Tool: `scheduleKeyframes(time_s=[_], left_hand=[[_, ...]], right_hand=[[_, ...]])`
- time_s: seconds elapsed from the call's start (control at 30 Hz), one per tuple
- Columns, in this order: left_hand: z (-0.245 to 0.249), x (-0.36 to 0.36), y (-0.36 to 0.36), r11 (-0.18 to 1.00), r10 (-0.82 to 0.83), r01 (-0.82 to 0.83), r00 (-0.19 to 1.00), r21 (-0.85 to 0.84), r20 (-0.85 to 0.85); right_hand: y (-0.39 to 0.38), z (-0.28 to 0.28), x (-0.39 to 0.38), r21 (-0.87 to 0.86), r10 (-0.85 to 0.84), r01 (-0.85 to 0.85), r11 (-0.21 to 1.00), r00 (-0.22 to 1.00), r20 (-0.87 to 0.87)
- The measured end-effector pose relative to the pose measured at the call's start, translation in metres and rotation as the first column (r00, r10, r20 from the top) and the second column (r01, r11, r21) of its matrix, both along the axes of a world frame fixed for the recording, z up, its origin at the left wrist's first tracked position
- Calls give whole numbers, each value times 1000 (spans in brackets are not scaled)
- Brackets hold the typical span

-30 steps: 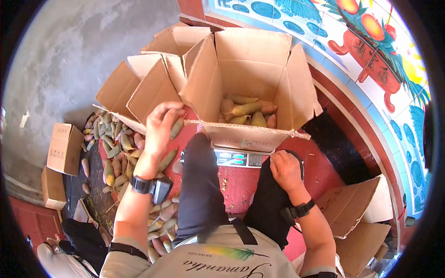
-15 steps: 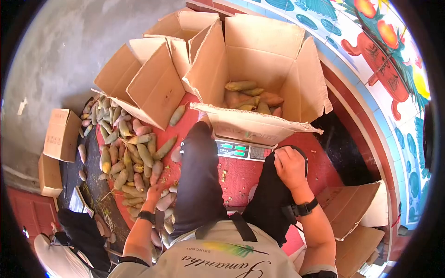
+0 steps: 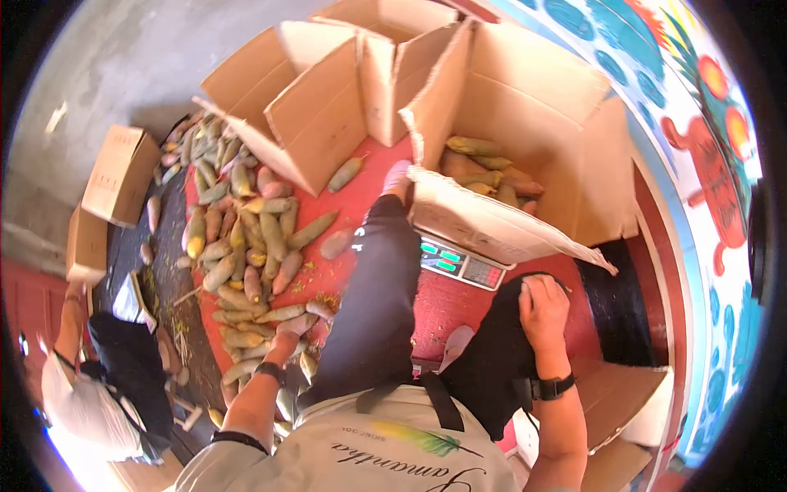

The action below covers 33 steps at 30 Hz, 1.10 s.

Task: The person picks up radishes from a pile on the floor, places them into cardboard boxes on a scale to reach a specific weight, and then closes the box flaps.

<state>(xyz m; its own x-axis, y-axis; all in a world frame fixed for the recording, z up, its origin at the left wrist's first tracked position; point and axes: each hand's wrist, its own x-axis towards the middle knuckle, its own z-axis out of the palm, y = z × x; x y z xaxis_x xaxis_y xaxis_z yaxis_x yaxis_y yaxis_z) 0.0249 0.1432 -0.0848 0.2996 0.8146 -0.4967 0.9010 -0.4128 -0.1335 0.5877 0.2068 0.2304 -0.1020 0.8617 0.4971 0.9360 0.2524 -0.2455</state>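
1. The left hand (image 3: 288, 334) is down in the pile of sweet potatoes (image 3: 238, 238) on the red floor, beside the left leg.
2. It touches one sweet potato (image 3: 318, 309). You cannot tell if the fingers grip it.
3. That sweet potato lies flat, with its long side pointing across towards the leg.
4. The right hand (image 3: 543, 302) rests on the right knee, fingers curled in, holding nothing.
5. A cardboard box (image 3: 492, 225) with sweet potatoes in it sits on a scale (image 3: 455, 264).

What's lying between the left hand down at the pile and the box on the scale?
Head view: between the left hand and the box, the person's own dark-trousered leg crosses, then the scale with its display.
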Motion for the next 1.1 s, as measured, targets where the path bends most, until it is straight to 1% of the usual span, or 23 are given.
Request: scheduleKeyframes(time_s=[0.03,0.07,0.1,0.13,0.17,0.2,0.23,0.3,0.37,0.43,0.47,0.5,0.57,0.6,0.63,0.7,0.77,0.8,0.83,0.9,0.97,1.0,1.1], left_hand=[[-13,-5,-3,998,-44,42,997,38,57],[0,8,1,996,64,-64,998,-55,3],[5,14,4,984,114,-111,993,-141,10],[21,25,8,977,131,-133,991,-167,-21],[16,22,6,965,214,-202,975,-169,57],[29,29,6,839,539,-496,813,-223,221],[44,37,5,624,777,-713,524,-320,349],[35,36,0,604,790,-744,509,-286,342],[34,39,-1,591,796,-765,503,-254,336],[40,44,4,534,840,-798,460,-281,288],[52,49,9,471,881,-815,410,-338,238],[51,50,11,463,885,-819,402,-340,235],[48,46,12,411,910,-816,345,-406,228],[47,43,14,486,872,-800,416,-352,257],[46,40,16,478,876,-805,409,-351,255],[51,38,29,392,880,-899,303,-198,365],[52,24,46,339,862,-934,261,-112,436],[61,22,52,352,809,-936,314,17,497],[71,19,59,328,812,-944,295,25,504],[69,4,71,289,814,-955,282,67,508],[77,-5,88,239,876,-971,210,-13,433],[84,-7,94,246,889,-968,204,-52,410],[85,-19,103,317,912,-936,258,-150,320]], right_hand=[[0,1,0,-9,40,-40,999,999,-1],[1,2,-1,-6,26,-26,1000,1000,2],[1,2,-1,-3,11,-11,1000,1000,4],[1,1,-1,-10,46,-46,999,999,0],[0,-1,1,-23,27,-28,999,1000,-14],[0,-2,1,-37,4,-5,999,1000,-27],[0,-2,1,-42,29,-30,999,999,-30],[1,0,1,-51,3,-4,999,1000,-5],[1,1,-1,-64,20,-21,998,1000,-5],[1,1,-1,-75,9,-10,997,1000,-11],[1,1,-1,-79,16,-17,997,1000,-9],[1,1,-1,-86,11,-12,996,1000,-11],[2,-1,-1,-93,16,-17,995,1000,-17],[3,-2,0,-90,19,-19,996,1000,-3],[3,-2,0,-87,22,-21,996,1000,11],[4,-2,0,-105,36,-34,994,999,17],[5,-4,2,-101,31,-28,995,999,27],[5,-4,3,-101,33,-30,994,999,29],[4,-5,3,-105,26,-21,994,999,46],[4,-6,3,-108,18,-11,994,998,64],[5,-6,3,-109,11,-5,994,998,58],[4,-5,3,-109,8,-1,994,998,62],[5,-4,2,-132,-7,17,991,997,78]])
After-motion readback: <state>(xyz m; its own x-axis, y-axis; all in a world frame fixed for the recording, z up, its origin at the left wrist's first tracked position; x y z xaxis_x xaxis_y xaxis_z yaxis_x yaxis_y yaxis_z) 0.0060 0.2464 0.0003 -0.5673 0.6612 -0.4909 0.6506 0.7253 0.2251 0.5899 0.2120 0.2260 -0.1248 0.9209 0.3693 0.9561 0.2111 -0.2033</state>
